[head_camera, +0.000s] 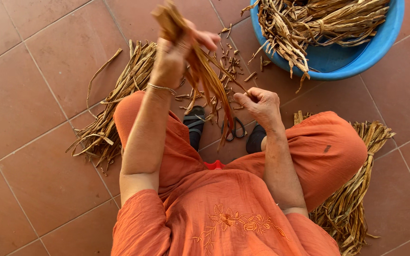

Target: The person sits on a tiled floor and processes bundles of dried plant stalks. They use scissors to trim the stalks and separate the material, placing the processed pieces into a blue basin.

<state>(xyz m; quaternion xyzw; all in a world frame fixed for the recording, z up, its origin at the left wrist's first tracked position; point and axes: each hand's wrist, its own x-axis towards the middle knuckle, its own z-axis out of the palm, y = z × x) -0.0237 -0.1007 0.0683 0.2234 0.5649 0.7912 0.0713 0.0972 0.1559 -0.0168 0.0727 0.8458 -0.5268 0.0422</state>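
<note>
The left hand (172, 59) is raised, its grip closed around the top of a bundle of dried leaf strips (207, 78) that hangs down to the right. The right hand (259, 102), lower and nearer, pinches one strand closed, above scissors (235, 129) on the tiled floor (34, 142).

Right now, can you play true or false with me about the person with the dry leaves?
1. The left hand holds up a bunch of dry leaf strips. True.
2. The tub is red. False: it is blue, with dry strips inside.
3. Scissors lie on the floor between the feet. True.
4. The right hand is flat on the floor. False: it is raised and closed, pinching a thin strip from the bunch.
5. Piles of strips lie on the tiled floor at both sides of the person. True.
</note>
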